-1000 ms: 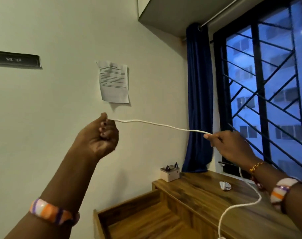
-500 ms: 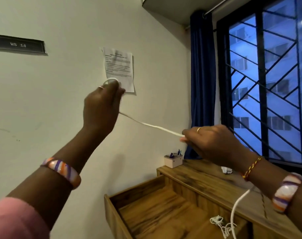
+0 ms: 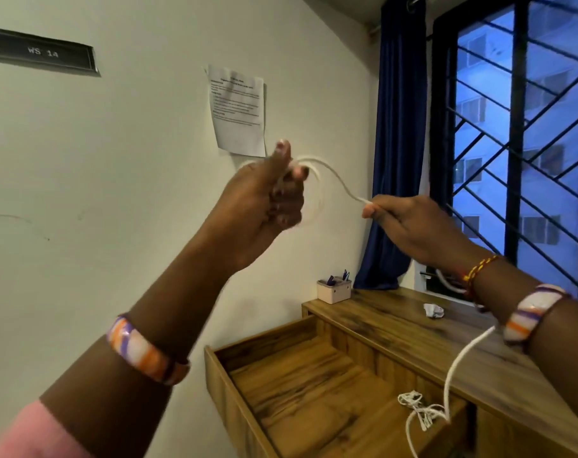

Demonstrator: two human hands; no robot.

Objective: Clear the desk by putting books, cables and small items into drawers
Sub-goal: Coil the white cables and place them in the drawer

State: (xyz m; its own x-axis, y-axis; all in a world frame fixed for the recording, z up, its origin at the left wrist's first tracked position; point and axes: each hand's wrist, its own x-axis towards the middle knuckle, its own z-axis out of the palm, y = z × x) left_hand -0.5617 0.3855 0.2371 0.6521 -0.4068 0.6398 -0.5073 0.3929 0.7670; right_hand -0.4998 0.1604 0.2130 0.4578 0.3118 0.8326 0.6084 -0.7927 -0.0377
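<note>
Mid-frame: white cable [image 3: 338,180] spans hands; left hand [image 3: 264,206] grips coil, right hand [image 3: 413,223] pinches strand, hands apart.

One head-worn wide-angle camera looks forward at a wall [image 3: 132,193] and window [image 3: 528,127]. The raised hands are close; the tabletop [image 3: 396,328] sits low at right.
</note>
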